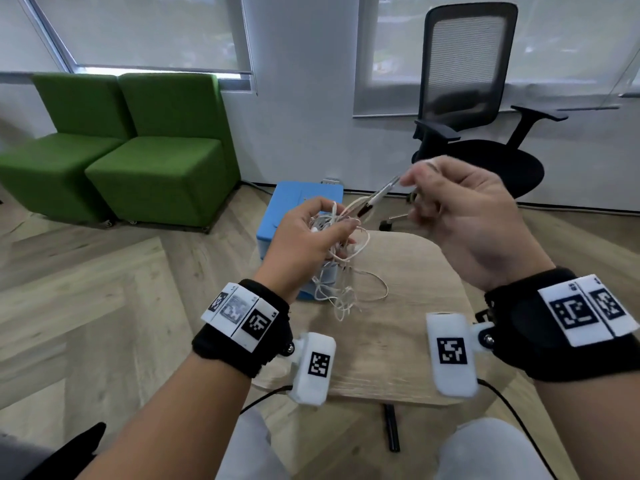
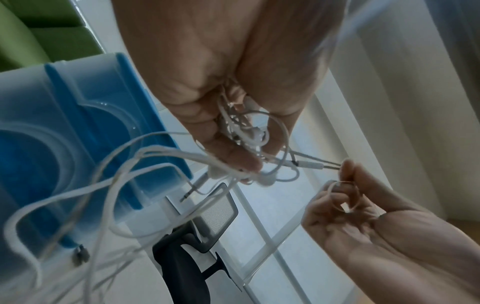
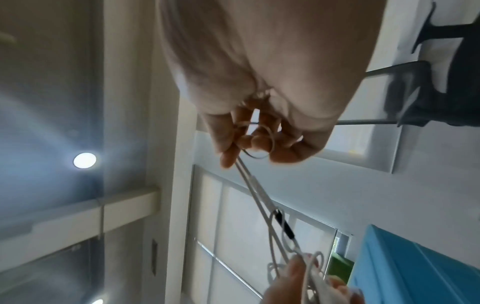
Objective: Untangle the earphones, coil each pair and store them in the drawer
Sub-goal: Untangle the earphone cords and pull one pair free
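Left hand (image 1: 313, 233) is closed around the earphones (image 1: 337, 258), a white tangle held up over the far-left corner of the small wooden table (image 1: 398, 341). Loose loops hang from the fist at 6 o'clock toward the tabletop. Right hand (image 1: 464, 216) sits at 2 o'clock from the left, fingers pinched together on a taut doubled strand (image 3: 257, 191) drawn out of the bundle, with a small loop around its fingertips (image 3: 259, 142).

Risks, as I read them:
- Strand between the hands is already tight. Pulling harder probably cinches the knot inside the left fist instead of freeing it.
- An inline remote (image 3: 284, 226) (dark, mid-strand) sits close to the left fingers. It could snag on a crossing loop and load the thin wire.
- A jack plug (image 2: 192, 190) dangles free below the left hand. It could swing back through a loop and re-tangle.
- Left grip covers the core of the knot, so which cord belongs to which pair can't be told.

Containers: blue drawer unit (image 1: 298, 202) stands on the floor at 12 o'clock from the table, just beyond the left hand. Contents not visible, and I can't tell if any drawer is open. No earphones are seen stored in it; the visible cords are all in hand.
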`<action>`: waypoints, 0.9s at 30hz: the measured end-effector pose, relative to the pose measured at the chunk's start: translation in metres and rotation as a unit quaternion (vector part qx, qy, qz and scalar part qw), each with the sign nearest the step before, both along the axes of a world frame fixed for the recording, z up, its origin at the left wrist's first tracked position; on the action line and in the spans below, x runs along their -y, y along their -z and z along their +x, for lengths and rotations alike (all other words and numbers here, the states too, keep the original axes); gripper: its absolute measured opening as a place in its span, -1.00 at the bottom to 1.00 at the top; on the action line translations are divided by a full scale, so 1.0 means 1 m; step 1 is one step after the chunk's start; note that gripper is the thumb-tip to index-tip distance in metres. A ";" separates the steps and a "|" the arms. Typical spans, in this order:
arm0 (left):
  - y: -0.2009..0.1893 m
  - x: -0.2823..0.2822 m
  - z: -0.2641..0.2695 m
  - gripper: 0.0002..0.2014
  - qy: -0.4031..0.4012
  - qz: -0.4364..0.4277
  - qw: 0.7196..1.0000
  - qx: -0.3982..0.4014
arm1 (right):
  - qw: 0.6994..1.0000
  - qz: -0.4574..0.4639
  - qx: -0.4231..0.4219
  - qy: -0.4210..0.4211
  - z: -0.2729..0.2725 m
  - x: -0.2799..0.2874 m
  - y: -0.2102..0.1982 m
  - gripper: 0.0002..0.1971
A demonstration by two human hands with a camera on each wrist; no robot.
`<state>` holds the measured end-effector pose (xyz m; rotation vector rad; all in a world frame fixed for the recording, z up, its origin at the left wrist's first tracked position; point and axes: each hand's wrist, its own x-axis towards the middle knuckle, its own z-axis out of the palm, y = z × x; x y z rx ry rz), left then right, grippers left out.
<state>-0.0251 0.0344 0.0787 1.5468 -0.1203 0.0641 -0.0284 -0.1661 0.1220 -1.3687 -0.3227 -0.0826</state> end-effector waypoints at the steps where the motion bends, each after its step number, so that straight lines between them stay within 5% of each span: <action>1: -0.001 -0.001 -0.001 -0.90 0.000 -0.007 1.000 0.001 | 0.999 0.022 -0.002 0.030 0.003 0.003 0.001 -0.80; 6: -0.010 0.001 -0.004 -0.87 0.009 0.007 1.000 0.026 | 0.972 -0.007 -0.051 0.228 0.022 0.014 0.019 -0.63; 12: -0.008 0.003 -0.002 -0.90 0.018 0.010 0.999 0.025 | 0.953 -0.160 -0.072 0.246 0.028 0.028 0.039 -0.76; 14: -0.006 0.003 0.000 -0.90 0.018 0.010 1.000 0.022 | 0.933 -0.244 -0.036 0.262 0.024 0.028 0.037 -0.93; 16: -0.006 0.004 0.000 -0.90 0.020 0.011 1.000 0.017 | 0.898 -0.331 0.044 0.288 0.017 0.026 0.032 -0.66; 18: -0.006 0.004 0.000 -0.90 0.023 0.012 1.000 0.013 | 0.867 -0.352 0.148 0.319 0.009 0.018 0.020 -0.61; 23: -0.006 0.005 0.002 -0.91 0.033 0.014 0.999 0.016 | 0.850 -0.452 0.225 0.149 0.012 -0.002 0.017 -0.83; 27: -0.004 0.004 0.000 -0.90 0.039 0.043 0.998 0.029 | 0.836 -0.449 0.286 0.135 0.022 -0.013 0.022 -0.96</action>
